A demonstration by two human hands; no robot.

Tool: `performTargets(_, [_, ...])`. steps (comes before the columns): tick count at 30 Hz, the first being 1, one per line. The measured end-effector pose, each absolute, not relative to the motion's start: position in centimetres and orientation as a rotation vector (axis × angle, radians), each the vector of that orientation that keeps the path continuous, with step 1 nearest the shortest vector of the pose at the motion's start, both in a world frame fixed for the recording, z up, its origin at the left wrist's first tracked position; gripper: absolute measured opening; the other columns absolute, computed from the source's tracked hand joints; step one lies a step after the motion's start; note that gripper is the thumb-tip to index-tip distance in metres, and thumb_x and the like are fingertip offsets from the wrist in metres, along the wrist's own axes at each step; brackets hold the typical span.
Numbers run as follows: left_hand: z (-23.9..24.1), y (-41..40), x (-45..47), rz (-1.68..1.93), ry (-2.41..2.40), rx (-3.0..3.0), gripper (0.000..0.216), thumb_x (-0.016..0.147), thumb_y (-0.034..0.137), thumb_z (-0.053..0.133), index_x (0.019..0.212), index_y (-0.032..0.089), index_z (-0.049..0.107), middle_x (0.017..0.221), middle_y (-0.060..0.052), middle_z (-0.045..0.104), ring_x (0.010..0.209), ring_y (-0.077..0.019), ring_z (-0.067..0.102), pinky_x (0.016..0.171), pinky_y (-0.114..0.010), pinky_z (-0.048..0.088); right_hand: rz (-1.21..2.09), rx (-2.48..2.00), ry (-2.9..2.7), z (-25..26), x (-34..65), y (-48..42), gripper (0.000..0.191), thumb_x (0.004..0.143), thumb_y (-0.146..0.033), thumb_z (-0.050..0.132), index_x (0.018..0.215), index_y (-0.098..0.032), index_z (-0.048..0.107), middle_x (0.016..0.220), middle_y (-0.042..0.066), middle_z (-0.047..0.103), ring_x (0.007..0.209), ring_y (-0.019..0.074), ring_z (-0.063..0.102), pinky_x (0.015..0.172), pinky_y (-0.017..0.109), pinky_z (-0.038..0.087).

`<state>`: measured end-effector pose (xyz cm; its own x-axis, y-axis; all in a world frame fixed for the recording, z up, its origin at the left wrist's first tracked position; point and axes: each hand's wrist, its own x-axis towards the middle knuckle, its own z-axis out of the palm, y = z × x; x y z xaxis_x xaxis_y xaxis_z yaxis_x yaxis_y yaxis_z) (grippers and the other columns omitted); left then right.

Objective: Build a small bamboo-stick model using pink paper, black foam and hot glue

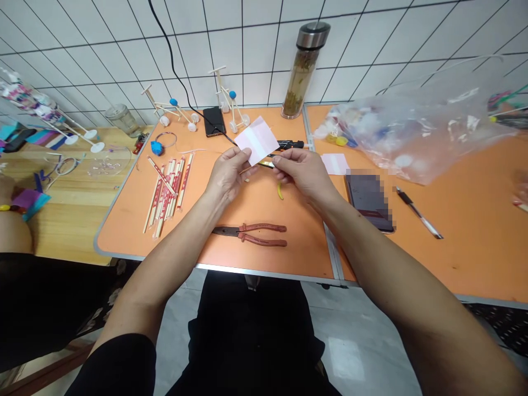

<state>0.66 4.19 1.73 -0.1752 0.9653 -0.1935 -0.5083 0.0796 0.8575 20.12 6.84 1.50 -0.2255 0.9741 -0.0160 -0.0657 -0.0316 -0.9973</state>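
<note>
A square of pale pink paper with a whitish band across it is pinched between the thumb and fingers of my left hand. My right hand is closed in a pinch just to the right of the paper; what its fingertips hold is too small to make out. Behind my hands lies a black tool with a cord, partly hidden. A small yellow curved piece rests below my right fingers. Pliers with reddish handles lie nearer the table's front edge.
Wrapped chopsticks lie at left, two stick models behind. A tea bottle stands by the wall. To the right are another pink paper, a phone, a pen and a plastic bag. Another person sits at left.
</note>
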Motion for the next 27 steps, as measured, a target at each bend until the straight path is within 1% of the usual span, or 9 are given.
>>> performTargets(2, [1.8,4.0,0.7,1.407,1.021,0.598,0.036,0.082,0.027,0.1,0.085,0.021,0.065,0.084,0.0,0.081,0.083,-0.015,0.08,0.087,-0.027,0.065,1.435,-1.031,-1.207,1.4,20.1,7.0,0.031,0.083,-0.038,0.101,0.082,-0.02,0.076,0.074,0.001,0.077,0.06,0.0087,0.063,0.053,0.018,0.05])
performTargets(7, [1.9,3.8,0.9,1.363,0.965,0.579,0.031,0.085,0.024,0.097,0.09,0.02,0.067,0.089,-0.001,0.084,0.084,-0.0136,0.081,0.096,-0.028,0.066,1.427,-0.974,-1.082,1.2,19.8,7.2,0.043,0.081,-0.051,0.103,0.082,-0.022,0.071,0.073,-0.001,0.074,0.059,0.0076,0.06,0.051,0.017,0.046])
performTargets(10, [1.9,3.8,0.7,1.389,0.99,0.563,0.033,0.084,0.023,0.098,0.089,0.02,0.065,0.087,0.0,0.082,0.084,-0.0134,0.081,0.098,-0.028,0.065,1.417,-0.96,-1.118,0.8,19.7,7.2,0.043,0.078,-0.05,0.104,0.082,-0.021,0.073,0.073,0.0,0.075,0.059,0.0074,0.06,0.051,0.017,0.047])
performTargets(16, [2.7,3.2,1.2,1.413,1.014,0.615,0.034,0.086,0.024,0.096,0.084,0.02,0.062,0.08,0.002,0.08,0.072,-0.01,0.076,0.078,-0.02,0.063,1.56,-0.97,-1.241,-0.1,19.4,6.8,0.044,0.074,-0.051,0.104,0.087,-0.022,0.074,0.082,0.002,0.079,0.063,0.0098,0.062,0.054,0.02,0.05])
performTargets(19, [3.3,2.9,1.4,1.392,1.055,0.663,0.036,0.084,0.029,0.099,0.084,0.021,0.063,0.078,0.002,0.079,0.068,-0.0105,0.075,0.07,-0.02,0.06,1.559,-0.949,-1.346,0.1,19.2,6.4,0.049,0.075,-0.059,0.102,0.093,-0.023,0.074,0.091,0.003,0.079,0.073,0.0131,0.068,0.061,0.023,0.054])
performTargets(22, [3.4,2.9,0.9,1.395,1.163,0.772,0.042,0.081,0.034,0.1,0.076,0.022,0.061,0.064,0.004,0.069,0.052,-0.0085,0.063,0.055,-0.02,0.049,1.399,-0.928,-1.429,0.8,19.1,6.0,0.06,0.086,-0.082,0.085,0.099,-0.025,0.073,0.104,0.005,0.079,0.092,0.0183,0.073,0.07,0.026,0.058])
performTargets(24, [3.1,3.0,0.5,1.364,1.228,0.921,0.043,0.08,0.034,0.098,0.068,0.021,0.059,0.054,0.005,0.06,0.045,-0.0073,0.053,0.048,-0.02,0.04,1.254,-0.957,-1.486,1.4,19.1,5.7,0.067,0.091,-0.093,0.07,0.099,-0.026,0.073,0.105,0.006,0.078,0.1,0.0219,0.073,0.074,0.029,0.059])
performTargets(25, [3.0,2.9,0.4,1.335,1.246,0.995,0.043,0.08,0.034,0.097,0.066,0.021,0.059,0.051,0.005,0.057,0.043,-0.0071,0.05,0.047,-0.021,0.035,1.196,-0.972,-1.52,1.7,19.1,5.6,0.07,0.092,-0.095,0.067,0.098,-0.026,0.073,0.103,0.006,0.077,0.101,0.0234,0.073,0.076,0.031,0.058])
performTargets(27, [2.8,2.6,0.6,1.28,1.254,1.102,0.042,0.08,0.034,0.095,0.062,0.02,0.059,0.05,0.005,0.053,0.043,-0.0067,0.045,0.046,-0.023,0.029,1.115,-0.966,-1.573,2.0,19.1,5.4,0.07,0.089,-0.095,0.071,0.098,-0.025,0.074,0.1,0.006,0.077,0.101,0.0255,0.071,0.078,0.034,0.058])
